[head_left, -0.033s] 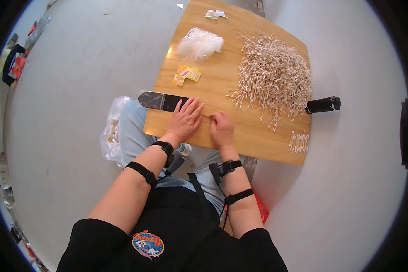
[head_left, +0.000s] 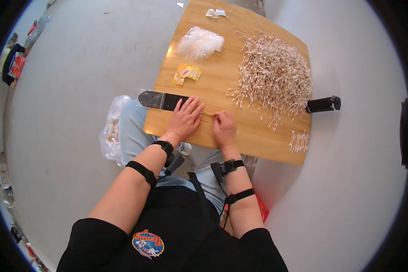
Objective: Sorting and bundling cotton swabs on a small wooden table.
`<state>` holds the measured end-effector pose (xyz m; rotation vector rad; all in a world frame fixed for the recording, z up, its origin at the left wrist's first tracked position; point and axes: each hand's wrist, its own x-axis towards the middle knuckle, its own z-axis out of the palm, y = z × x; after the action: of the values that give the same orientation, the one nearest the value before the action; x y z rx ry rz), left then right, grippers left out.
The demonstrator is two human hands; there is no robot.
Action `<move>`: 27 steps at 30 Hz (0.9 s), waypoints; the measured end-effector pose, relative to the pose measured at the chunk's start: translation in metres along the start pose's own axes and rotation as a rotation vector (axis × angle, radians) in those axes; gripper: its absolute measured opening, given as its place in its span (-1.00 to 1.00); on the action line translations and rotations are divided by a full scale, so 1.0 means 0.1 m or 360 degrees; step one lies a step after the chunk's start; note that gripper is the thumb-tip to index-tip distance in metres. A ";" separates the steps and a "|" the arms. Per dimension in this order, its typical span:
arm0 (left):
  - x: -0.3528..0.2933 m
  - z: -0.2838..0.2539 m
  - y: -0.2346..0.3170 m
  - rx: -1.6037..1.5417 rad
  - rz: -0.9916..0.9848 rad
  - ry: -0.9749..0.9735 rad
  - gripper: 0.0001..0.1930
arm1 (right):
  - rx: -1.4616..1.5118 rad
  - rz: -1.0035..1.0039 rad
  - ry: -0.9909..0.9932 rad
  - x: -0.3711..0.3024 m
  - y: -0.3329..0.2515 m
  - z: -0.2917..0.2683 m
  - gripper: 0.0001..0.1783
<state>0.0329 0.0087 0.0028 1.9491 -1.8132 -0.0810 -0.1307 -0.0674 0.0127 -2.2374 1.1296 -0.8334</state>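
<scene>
My left hand (head_left: 186, 119) lies flat with fingers stretched on the right part of a long black flat piece (head_left: 174, 102) with a rounded left end, covered by clear plastic film (head_left: 152, 99). To its right, my right hand (head_left: 224, 127) is closed in a pinch on the end of a thin pale strip (head_left: 206, 113). The strip runs toward the fingertips of my left hand; its other end is hidden there. Beyond the left hand sit small yellow printed cards (head_left: 187, 74) and a stack of clear plastic bags (head_left: 201, 43).
A large heap of cotton swabs (head_left: 276, 75) covers the table's (head_left: 258, 145) right side. A small row of swabs (head_left: 299, 141) lies at the near right corner. A black cylinder (head_left: 323, 104) stands beyond the right edge. White scraps (head_left: 215, 13) lie at the far end.
My right hand has shifted slightly to the right, away from the left hand, and more of the thin strip shows between them. My left hand has stayed in place.
</scene>
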 end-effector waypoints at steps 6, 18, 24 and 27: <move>0.00 -0.02 -0.02 -0.0011 0.0025 -0.0061 -0.55 | -0.0007 0.0001 0.0088 -0.03 0.01 -0.08 -0.92; 0.01 -0.03 0.01 -0.0012 0.0137 -0.0065 -0.58 | -0.0072 0.0083 0.0003 0.10 0.14 -0.07 -0.94; -0.01 -0.07 -0.02 -0.0053 0.0115 -0.0111 -0.60 | -0.0090 0.0322 -0.0006 0.07 0.18 -0.07 -0.89; -0.02 -0.09 -0.01 -0.0074 0.0126 -0.0125 -0.62 | -0.0312 0.0453 0.0443 0.16 0.35 -0.17 -0.86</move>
<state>0.0367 0.0128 0.0098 1.8639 -1.9197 -0.1747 -0.1534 -0.1020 0.0059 -2.0829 1.6799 -0.9672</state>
